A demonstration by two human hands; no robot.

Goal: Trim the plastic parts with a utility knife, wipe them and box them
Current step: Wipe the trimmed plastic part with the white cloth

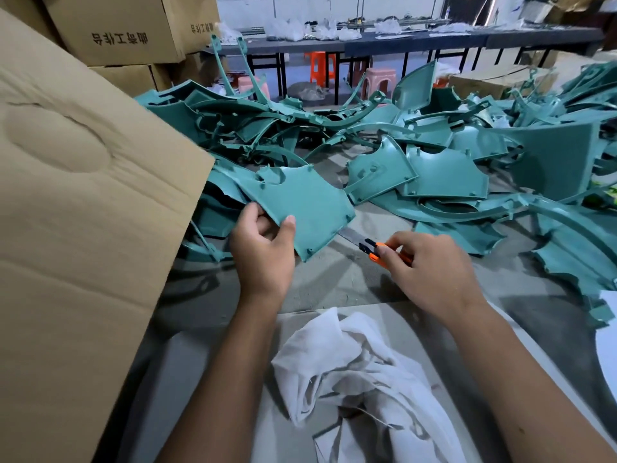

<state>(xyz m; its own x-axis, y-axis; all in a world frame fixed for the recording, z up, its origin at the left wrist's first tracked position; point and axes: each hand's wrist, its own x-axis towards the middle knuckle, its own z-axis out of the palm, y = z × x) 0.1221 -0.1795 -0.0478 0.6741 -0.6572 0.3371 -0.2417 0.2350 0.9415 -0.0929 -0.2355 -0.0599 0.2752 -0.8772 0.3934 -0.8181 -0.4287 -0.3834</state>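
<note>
Left hand [263, 243] grip clamped on teal panel [302, 203], right hand [430, 262] grip clamped on orange knife [374, 248], blade at panel edge. Cardboard box [83, 195] alongside, inside hidden.

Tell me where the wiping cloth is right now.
The white cloth lies crumpled at the bottom centre of the head view, between the two forearms, below the utility knife in the right hand.

Open concrete floor [334, 279] lies between the hands, below the held panel [310, 208]. Left side blocked by a big cardboard box flap [83, 212], rising tall. Ahead and to the right, a tangled pile of teal plastic parts [434, 155] walls off passage. Near the body, a crumpled white cloth [354, 369] covers the gray board [417, 322].
</note>
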